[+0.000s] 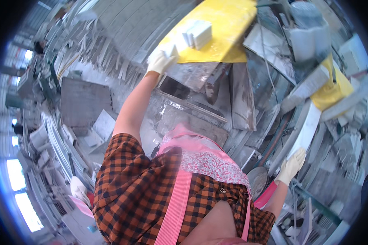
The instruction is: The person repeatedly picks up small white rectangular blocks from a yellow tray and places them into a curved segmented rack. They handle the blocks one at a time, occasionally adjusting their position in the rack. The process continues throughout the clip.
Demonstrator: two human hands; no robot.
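Observation:
My left hand [161, 61], in a cream glove, reaches to the near left edge of a yellow sheet [229, 24]. Its fingers are blurred but look closed on a small white block [171, 50]. Close by on the sheet stand several white blocks [199, 34], pressed together in a group. Far to the right, my gloved right hand [292, 165] grips the near end of a long, narrow white strip [307, 130]. The strip's far end meets a second yellow sheet [333, 87].
Slats and thin offcuts [114, 53] are heaped beyond my left arm. A grey board [86, 101] lies at left. Under the yellow sheet is a wooden frame [243, 96]. Pale cylindrical containers [310, 41] stand at far right, and a green bar [319, 204] runs near my right forearm.

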